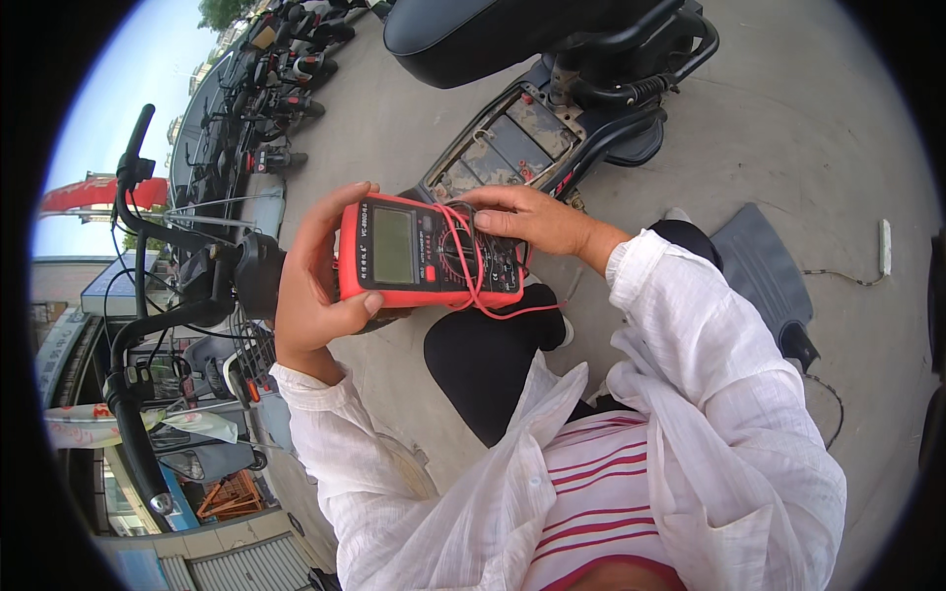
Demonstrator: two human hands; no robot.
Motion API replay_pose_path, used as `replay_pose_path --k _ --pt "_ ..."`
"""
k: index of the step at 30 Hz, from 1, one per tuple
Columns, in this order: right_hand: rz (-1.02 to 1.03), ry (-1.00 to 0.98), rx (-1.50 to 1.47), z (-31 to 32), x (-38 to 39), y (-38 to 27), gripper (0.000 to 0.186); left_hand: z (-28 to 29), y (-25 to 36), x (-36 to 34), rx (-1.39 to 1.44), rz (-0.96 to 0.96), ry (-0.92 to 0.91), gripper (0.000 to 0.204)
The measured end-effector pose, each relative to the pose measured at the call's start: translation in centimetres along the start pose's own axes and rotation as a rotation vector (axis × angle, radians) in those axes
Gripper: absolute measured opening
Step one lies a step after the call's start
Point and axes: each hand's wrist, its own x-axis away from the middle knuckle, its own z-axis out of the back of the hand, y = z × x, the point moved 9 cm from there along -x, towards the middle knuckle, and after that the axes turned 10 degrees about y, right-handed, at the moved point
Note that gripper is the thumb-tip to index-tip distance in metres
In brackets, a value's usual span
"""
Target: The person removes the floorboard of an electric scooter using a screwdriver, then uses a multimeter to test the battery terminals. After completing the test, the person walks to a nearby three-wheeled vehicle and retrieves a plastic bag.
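A red digital multimeter (390, 250) with a grey screen is held level in front of me. My left hand (320, 291) grips its left end, thumb along the lower edge. My right hand (542, 219) is bent round the upper right part, fingers at the dial area among red and black test leads (473, 287) wrapped over the meter. Behind it, an electric scooter's open battery compartment (517, 143) shows dusty grey batteries under a raised black seat (453, 30).
Handlebars (148, 325) stand close at left. A row of parked scooters (291, 98) lines the upper left, near shopfronts. A grey panel (754, 266) lies on the concrete at right, with a white strip (884, 246) and cable. My bent leg (473, 355) is below the meter.
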Motion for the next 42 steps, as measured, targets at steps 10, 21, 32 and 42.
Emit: replay_pose_path --k 10,21,32,42 --pt "-0.274 0.089 -0.285 1.6 3.7 0.5 0.043 -5.4 -3.8 -2.8 0.513 -0.009 0.150 0.094" --pt "-0.214 0.363 -0.007 5.8 2.4 3.0 0.026 -9.5 -17.3 0.2 0.602 0.289 0.321 0.040" --pt "-0.437 0.626 -0.167 8.1 0.6 7.3 0.018 -7.3 -20.5 -0.8 0.548 0.203 0.496 0.032" --pt "-0.376 0.431 0.136 5.6 -1.1 10.1 0.042 -5.0 -19.2 -0.8 0.328 0.190 0.660 0.027"
